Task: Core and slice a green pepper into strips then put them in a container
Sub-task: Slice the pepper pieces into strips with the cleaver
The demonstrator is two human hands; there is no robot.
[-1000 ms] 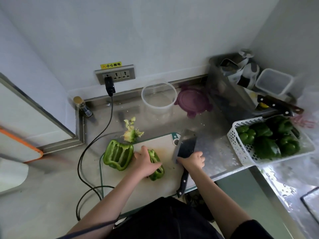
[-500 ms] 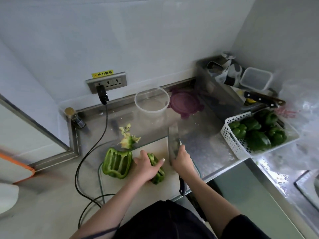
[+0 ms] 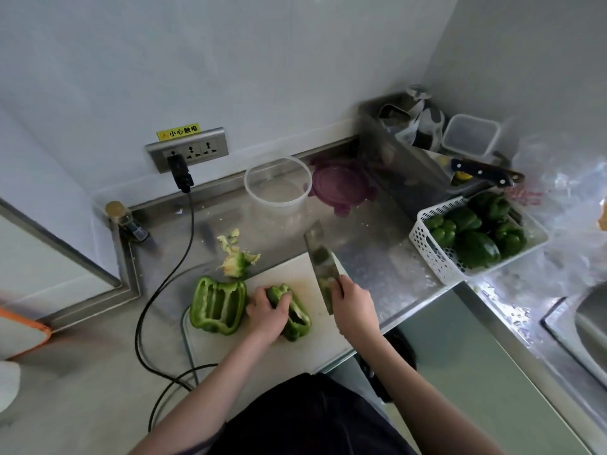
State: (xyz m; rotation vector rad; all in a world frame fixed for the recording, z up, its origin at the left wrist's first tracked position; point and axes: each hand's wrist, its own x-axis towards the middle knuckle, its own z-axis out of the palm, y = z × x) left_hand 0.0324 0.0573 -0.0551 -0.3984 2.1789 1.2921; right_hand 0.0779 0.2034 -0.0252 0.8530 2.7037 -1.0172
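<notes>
On the white cutting board [image 3: 295, 349] lie two green pepper halves. The left half [image 3: 218, 305] lies cut side up, untouched. My left hand [image 3: 267, 311] holds down the right half [image 3: 297, 318], fingers curled over its far end. My right hand [image 3: 353, 307] grips the cleaver [image 3: 320, 261] by its handle, blade raised on edge just right of that half, tip pointing away from me. The torn-out pepper core [image 3: 237, 259] sits at the board's far left corner. A clear round container [image 3: 278, 185] stands at the back, with its purple lid [image 3: 341, 185] beside it.
A white basket [image 3: 427, 244] of whole green peppers stands at the right. Behind it are a metal bin [image 3: 391, 159], a square tub [image 3: 471, 134] and a second knife [image 3: 481, 172]. A black cable [image 3: 170, 267] runs from the wall socket [image 3: 187, 149] past the board. A sink [image 3: 591, 323] is at far right.
The cleaver has turned from lying flat on the board to standing on edge, and my right hand has brought it closer to the pepper half. My left hand stays on that half.
</notes>
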